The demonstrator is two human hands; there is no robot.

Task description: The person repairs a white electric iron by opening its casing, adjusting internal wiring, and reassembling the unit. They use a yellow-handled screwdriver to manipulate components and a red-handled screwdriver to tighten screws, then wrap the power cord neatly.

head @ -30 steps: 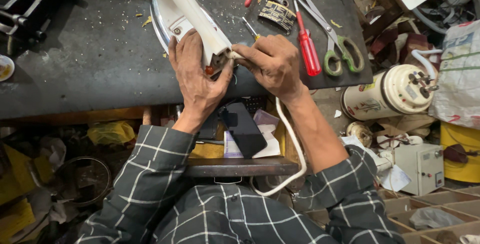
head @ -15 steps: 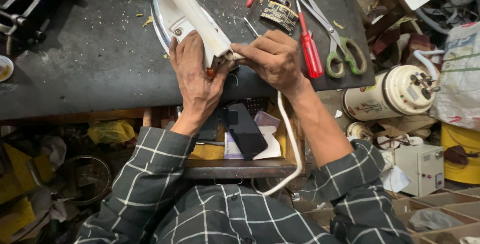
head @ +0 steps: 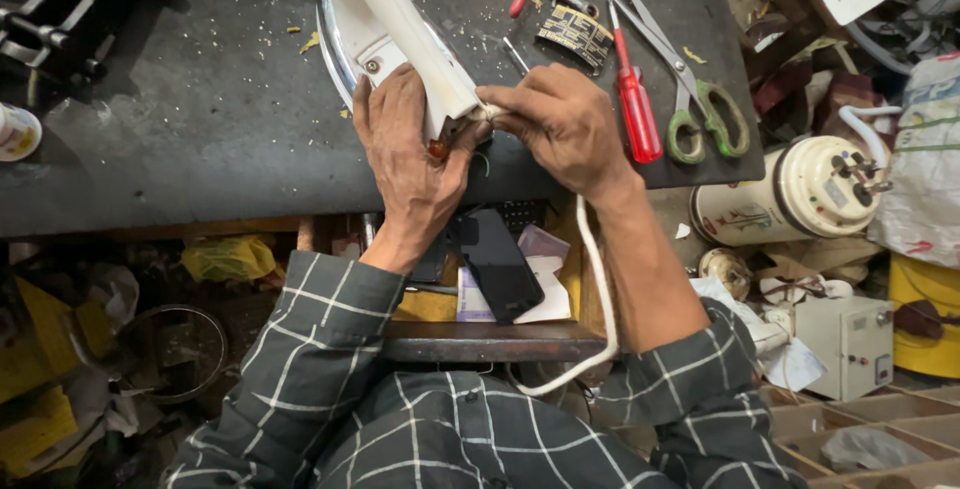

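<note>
The right hand (head: 565,124) has its fingertips pinched shut on the white cord (head: 600,299) just where it enters the rear end of the iron (head: 400,24). The left hand (head: 410,154) lies against that same end, fingers curled loosely around the handle's base and thumb pressed near a small red-brown part below the opening; whether it truly grips or only steadies, I cannot tell.

The iron lies on the dark bench (head: 200,129), its rear at the near edge between the two hands, its white handle and shiny soleplate running away to the far side. It looks heavy and rigid, with a slick metal sole, so the plastic handle seems the surest place to hold it. The cord looks soft and limp; from the iron it drops over the bench edge and loops down to the lap.

Right of the iron lie a red screwdriver (head: 635,109) and, beyond it, green-handled scissors (head: 700,114). Behind the screwdriver's tip sits a small dark card (head: 575,34) with pale printing. Off the bench to the right of the scissors lies a cream cylindrical appliance (head: 790,194) with a small picture label on its side. Below the iron, in an open drawer, a black phone (head: 497,264) rests on papers.
</note>
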